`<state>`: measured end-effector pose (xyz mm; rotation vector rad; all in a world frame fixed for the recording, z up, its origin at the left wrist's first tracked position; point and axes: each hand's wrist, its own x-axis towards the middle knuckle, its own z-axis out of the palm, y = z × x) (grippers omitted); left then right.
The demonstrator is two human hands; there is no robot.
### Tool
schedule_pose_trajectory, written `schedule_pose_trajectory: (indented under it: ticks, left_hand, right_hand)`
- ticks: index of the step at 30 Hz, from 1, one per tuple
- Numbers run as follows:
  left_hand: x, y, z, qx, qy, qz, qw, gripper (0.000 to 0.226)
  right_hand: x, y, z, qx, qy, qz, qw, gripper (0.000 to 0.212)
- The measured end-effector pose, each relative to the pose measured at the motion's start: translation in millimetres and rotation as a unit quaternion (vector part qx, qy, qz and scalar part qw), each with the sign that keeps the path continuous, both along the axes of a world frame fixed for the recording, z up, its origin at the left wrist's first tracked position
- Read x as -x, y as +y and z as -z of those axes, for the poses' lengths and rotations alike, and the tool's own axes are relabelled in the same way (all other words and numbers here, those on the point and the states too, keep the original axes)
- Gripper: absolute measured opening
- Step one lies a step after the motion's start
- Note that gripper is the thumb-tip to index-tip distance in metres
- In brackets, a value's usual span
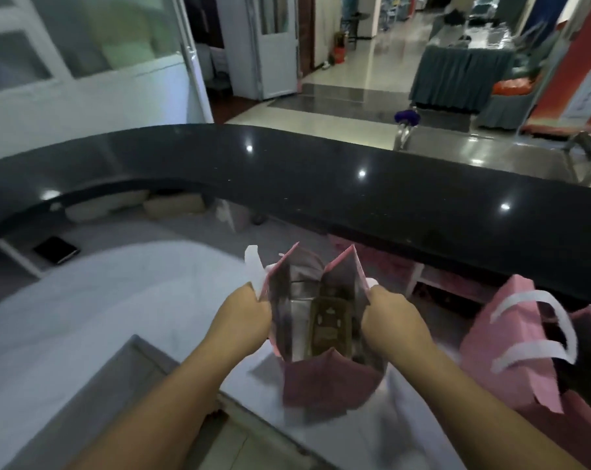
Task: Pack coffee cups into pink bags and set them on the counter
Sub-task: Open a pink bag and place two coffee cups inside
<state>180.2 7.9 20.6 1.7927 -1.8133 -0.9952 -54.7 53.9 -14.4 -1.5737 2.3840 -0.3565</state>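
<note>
**Desk:** What is the person doing behind the black counter [321, 184]?

**Photographer:** Holding a pink bag [324, 378] open from above. The left hand [244, 317] is gripping the bag's left edge by its white handle, the right hand [394, 320] is gripping the right edge, and the two hands are pulling apart, so the mouth is gaping wide.

**Desk:** Why spread that way?

**Photographer:** Probably to check or steady the load. Something brownish [328, 327] is sitting at the bottom; it is likely the coffee cups in a holder, though blur is keeping me from saying for certain.

**Desk:** And the bag's position?

**Photographer:** It is hanging over the pale lower worktop [100, 300], just below the raised counter and not yet on it. A second pink bag [511, 347] is leaning to the right, white handles [538, 334] drooping outward.

**Desk:** Next step?

**Photographer:** By my reading, lifting it onto the counter.
</note>
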Motion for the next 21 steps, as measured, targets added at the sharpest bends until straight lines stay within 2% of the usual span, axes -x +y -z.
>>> schedule_pose_trajectory:
  ticks: [3, 9, 13, 16, 21]
  left_hand:
    - [-63.9, 5.0, 2.9, -0.009, -0.019, -0.074, 0.997, 0.038]
    - [-211.7, 36.7, 1.4, 0.005, 0.012, -0.19, 0.982, 0.034]
    - [-311.2, 70.7, 1.8, 0.005, 0.041, -0.257, 0.965, 0.032]
    - [-378.2, 94.9, 3.6, 0.0, 0.032, -0.303, 0.952, 0.031]
    - [-466.7, 132.6, 6.6, -0.008, 0.039, -0.365, 0.93, 0.029]
  right_hand:
    - [-62.1, -20.4, -4.4, 0.008, 0.009, -0.055, 0.998, 0.033]
    - [-212.5, -44.2, -19.2, 0.001, -0.002, -0.168, 0.986, 0.008]
    - [-319.0, -42.2, -24.7, -0.004, -0.011, -0.23, 0.973, 0.006]
    - [-392.8, -39.5, -24.5, 0.005, -0.007, -0.266, 0.964, 0.003]
    - [-498.2, -31.9, -20.1, -0.007, -0.012, -0.323, 0.946, 0.009]
